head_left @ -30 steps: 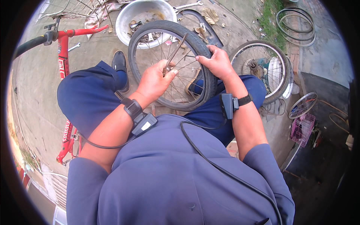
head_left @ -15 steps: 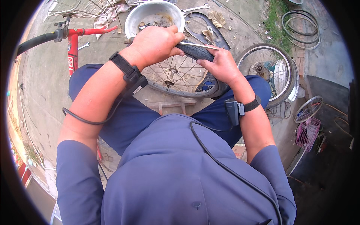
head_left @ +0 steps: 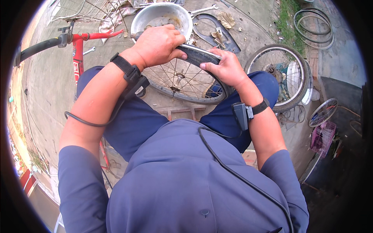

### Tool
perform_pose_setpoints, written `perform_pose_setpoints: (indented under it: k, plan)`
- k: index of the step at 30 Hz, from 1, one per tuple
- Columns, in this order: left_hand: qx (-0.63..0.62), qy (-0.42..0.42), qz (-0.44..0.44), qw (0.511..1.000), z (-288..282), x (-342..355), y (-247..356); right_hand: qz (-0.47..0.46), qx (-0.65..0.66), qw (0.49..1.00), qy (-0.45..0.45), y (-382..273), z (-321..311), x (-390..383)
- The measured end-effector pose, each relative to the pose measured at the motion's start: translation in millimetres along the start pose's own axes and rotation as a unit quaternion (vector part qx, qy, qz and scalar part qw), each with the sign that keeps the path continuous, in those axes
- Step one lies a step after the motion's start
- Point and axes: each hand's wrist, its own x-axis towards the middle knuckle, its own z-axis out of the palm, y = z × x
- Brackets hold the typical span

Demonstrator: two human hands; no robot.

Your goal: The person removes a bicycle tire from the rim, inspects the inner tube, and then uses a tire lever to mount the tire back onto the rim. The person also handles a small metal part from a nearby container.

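A spoked bicycle wheel point(head_left: 179, 77) with a black tyre point(head_left: 196, 57) is between my knees. My left hand point(head_left: 160, 43), on the tyre's far side, is closed around a long metal lever point(head_left: 201, 50); its dark end sticks out to the left of my fist. The lever's shaft runs along the tyre's far edge toward my right hand point(head_left: 228, 69). That hand grips the tyre, thumb on top and fingers folded over the far edge. My fingers hide the lever's tip.
Beyond my left hand stands a metal basin point(head_left: 144, 20), with a wrench point(head_left: 204, 8) and a black chain guard point(head_left: 229, 38) beside it. A red bicycle frame point(head_left: 79, 52) is at left. Another wheel point(head_left: 297, 83) lies at right, near loose tyres point(head_left: 325, 23).
The lever's shaft has come down from above the tyre to lie along its edge. My right fingers have shifted slightly left over the tyre. The view has moved a little.
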Motion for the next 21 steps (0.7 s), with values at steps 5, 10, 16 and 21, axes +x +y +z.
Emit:
perform_pose_setpoints:
  k: [5, 10, 16, 21]
  plan:
    - [-0.004, -0.009, -0.012, 1.000, 3.1, 2.9, -3.1, 0.033, 0.058, 0.997, -0.025, 11.2, 0.3, 10.1]
    - [0.003, -0.003, -0.033, 0.999, 12.0, 5.6, -7.2, 0.059, 0.060, 0.996, -0.020, 3.7, -1.6, 11.6]
    - [-0.002, 0.004, -0.038, 0.999, 10.6, 7.3, -9.4, 0.017, -0.163, 0.985, 0.060, -11.5, 5.9, -2.7]
    - [-0.016, 0.013, -0.018, 1.000, 6.4, 7.9, -6.1, 0.012, -0.129, 0.991, 0.044, -0.6, 6.3, 1.9]
